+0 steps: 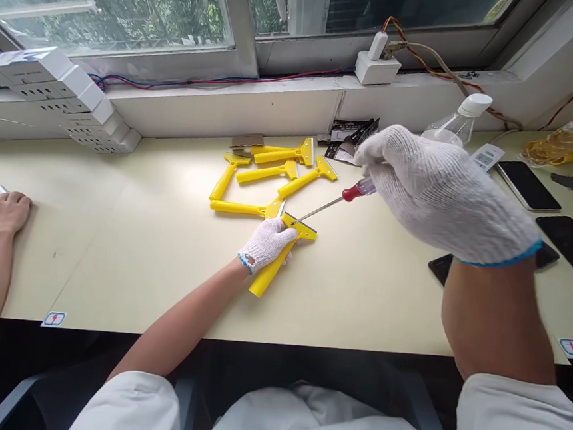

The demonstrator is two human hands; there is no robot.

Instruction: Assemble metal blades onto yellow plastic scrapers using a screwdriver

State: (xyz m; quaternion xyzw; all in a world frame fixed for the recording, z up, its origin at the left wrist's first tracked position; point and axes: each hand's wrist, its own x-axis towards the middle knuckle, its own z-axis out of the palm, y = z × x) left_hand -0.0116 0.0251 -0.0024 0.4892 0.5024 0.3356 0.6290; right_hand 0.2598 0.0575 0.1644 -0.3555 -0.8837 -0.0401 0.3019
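My gloved left hand [266,245] is closed round a yellow scraper [272,270], its head tilted up and its handle toward me. In my gloved right hand [434,184] is a screwdriver [352,193] with a red and clear handle. Its thin shaft slants down to the left, and the tip meets the scraper's head, at a screw I cannot make out clearly. Just beyond my left hand lies another yellow scraper [239,208]. Several more yellow scrapers [267,174] rest on the table behind it.
Black packaging cards [348,137] lie by the wall. A clear bottle [449,125] and phones [528,185] are at the right. White boxes [90,107] are stacked at the left. Another person's hand [4,212] rests on the table [128,248] at far left.
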